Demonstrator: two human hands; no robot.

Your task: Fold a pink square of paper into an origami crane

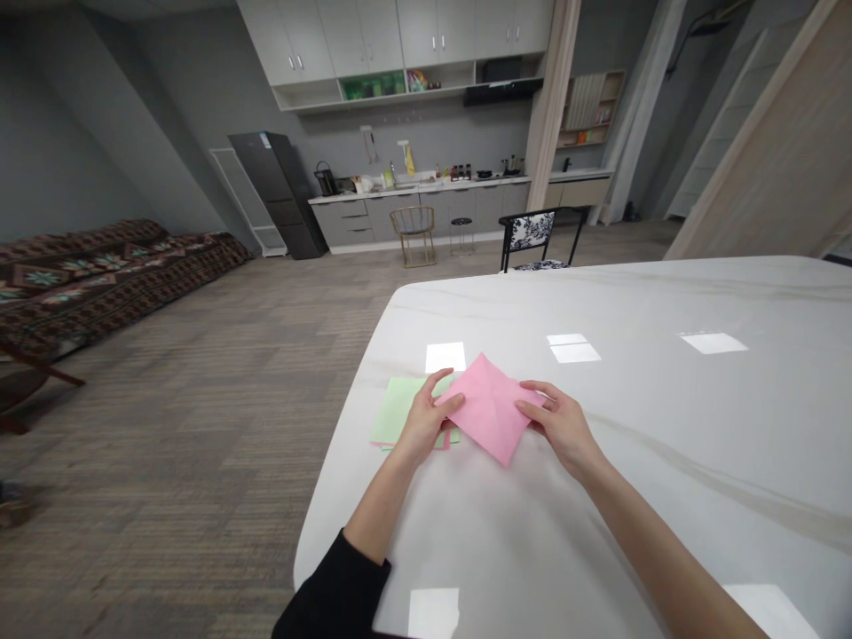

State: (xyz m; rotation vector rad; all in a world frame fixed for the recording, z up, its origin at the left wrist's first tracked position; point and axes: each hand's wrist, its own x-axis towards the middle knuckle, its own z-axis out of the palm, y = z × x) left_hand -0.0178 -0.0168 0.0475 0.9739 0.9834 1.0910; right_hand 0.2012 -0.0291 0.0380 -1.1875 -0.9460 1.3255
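A square of pink paper (489,404) with faint crease lines is held up in front of me, turned so that its corners point up, down and sideways. At its left corner, my left hand (426,417) pinches it between thumb and fingers. The right corner is gripped the same way by my right hand (557,422). Partly behind my left hand, a stack of green paper (399,404) lies on the table, with pink edges showing beneath the top sheet. My fingers behind the pink paper are partly hidden.
The white glossy table (666,399) has a rounded left edge and bright light reflections. A black chair with a patterned back (532,232) stands at its far side. Further off are a gold chair (414,226), a dark fridge (280,191) and kitchen cabinets (359,217).
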